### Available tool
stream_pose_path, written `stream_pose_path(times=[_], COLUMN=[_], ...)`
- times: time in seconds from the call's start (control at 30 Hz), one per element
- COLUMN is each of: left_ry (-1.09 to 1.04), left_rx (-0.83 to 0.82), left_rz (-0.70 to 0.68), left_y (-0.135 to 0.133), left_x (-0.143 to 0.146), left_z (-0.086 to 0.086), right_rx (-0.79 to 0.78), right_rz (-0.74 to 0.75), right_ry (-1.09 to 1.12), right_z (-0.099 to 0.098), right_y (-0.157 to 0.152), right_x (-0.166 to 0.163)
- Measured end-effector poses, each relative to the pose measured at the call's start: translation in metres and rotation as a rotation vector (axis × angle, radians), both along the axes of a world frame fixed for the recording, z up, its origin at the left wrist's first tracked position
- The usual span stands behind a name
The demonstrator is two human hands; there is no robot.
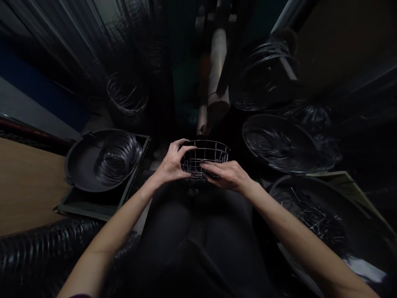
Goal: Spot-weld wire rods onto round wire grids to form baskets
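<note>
A round wire basket (214, 149) with rings and upright wires is held between my two hands, above my lap. My left hand (175, 161) grips its left side, thumb and fingers curved round the rim and the lower rings. On the near right side, my right hand (228, 174) has its fingers closed against the basket's wires. Whether a small loose piece is in the right fingers cannot be made out in the dim light. Just beyond the basket hangs a cylindrical machine part (218, 62), apart from my hands.
To the left, a dark basin (80, 165) holds a stack of wire rings (116, 159). More wire rings (127, 95) stand behind it. On the right are a basin of rings (279, 140) and a basin of short wire pieces (316, 215). Black stacked coils (46, 244) lie lower left.
</note>
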State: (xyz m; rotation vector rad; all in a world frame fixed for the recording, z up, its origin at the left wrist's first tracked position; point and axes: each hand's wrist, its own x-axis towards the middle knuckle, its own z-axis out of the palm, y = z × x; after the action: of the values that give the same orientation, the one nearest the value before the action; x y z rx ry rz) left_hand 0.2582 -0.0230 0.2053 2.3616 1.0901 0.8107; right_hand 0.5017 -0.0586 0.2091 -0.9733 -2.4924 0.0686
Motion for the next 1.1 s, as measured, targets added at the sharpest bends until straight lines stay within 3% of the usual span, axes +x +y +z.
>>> stream_pose_path(times=[0.37,0.7,1.1], left_ry=[-0.098,-0.092,-0.103], left_rx=[0.000,0.003,0.031], left_rz=[0.004,0.015,-0.023], left_y=[0.008,0.034,0.041], left_x=[0.006,0.009,0.006], left_z=[0.002,0.006,0.006], right_rx=[0.196,0.120,-0.075], right_rz=[0.074,0.011,-0.062], right_ry=[-0.043,-0.045,0.015], right_z=[0.020,0.018,0.024], right_y=[0.016,0.038,0.033], right_x=[0.007,0.008,0.001])
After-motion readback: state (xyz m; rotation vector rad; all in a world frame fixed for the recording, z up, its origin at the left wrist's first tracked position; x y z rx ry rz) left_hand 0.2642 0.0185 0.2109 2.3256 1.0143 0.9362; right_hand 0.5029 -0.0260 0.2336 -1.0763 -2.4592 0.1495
